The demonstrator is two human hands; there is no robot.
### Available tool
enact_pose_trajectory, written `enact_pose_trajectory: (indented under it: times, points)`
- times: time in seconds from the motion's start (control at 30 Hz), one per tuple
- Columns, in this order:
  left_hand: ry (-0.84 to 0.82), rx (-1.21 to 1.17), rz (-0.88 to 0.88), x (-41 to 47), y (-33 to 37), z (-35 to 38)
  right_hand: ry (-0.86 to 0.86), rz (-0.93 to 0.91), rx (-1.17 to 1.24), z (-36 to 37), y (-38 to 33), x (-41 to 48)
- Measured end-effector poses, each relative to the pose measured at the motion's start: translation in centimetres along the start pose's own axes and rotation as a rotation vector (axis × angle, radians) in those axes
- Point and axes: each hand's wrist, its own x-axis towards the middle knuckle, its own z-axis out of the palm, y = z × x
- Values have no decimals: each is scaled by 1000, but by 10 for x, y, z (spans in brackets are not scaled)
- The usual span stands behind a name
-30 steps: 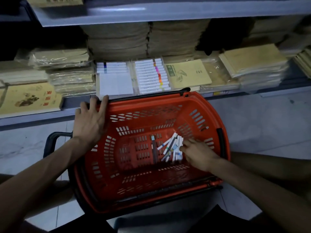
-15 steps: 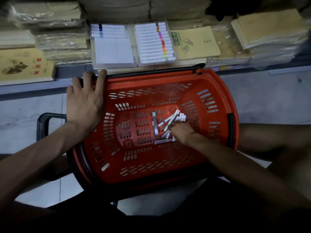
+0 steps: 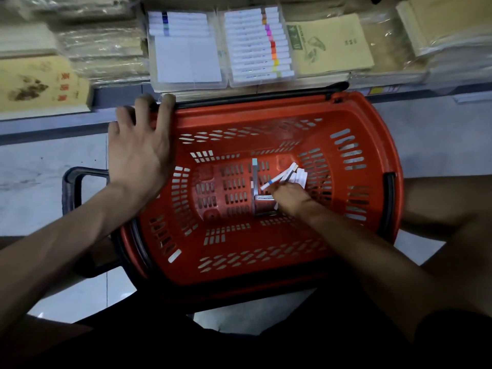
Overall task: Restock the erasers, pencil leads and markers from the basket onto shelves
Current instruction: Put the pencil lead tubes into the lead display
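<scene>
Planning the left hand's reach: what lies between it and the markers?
Head view: only bare slotted wall and floor of the basket lie between the left hand on the rim and the markers that the right hand grips.

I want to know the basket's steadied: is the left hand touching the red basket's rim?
Touching. The head view shows the left hand lying flat across the red basket at its rim corner, fingers spread.

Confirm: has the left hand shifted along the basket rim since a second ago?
No. The left hand stays on the basket rim's far-left corner.
</scene>
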Motion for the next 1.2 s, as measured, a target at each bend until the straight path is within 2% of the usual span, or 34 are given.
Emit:
enact_pose_trajectory:
  times: [0.1,0.3,0.4,0.63,0.87,0.97,1.1,1.2]
  points:
    - [-1,9,1,3,-1,2,11,65,170,-3,0,4]
    - [-14,-4,-9,8,-3,3,60,333,525,-17,-31,15]
    - [-11,-9,-1,7,-3,3,4,380,531,-24,-48,31]
    - [-17,-9,-3,3,-1,1,17,502,467,-30,-64,54]
    - [-19,-5,-1,8,-3,3,63,469,471,-21,-60,48]
    - [-30,-5,1,11,-4,4,141,605,612,-19,-54,39]
    - [-40,5,-8,15,-4,5,332,814,742,-19,-44,30]
    - [-42,0,-4,15,-3,5,363,905,822,-25,-44,32]
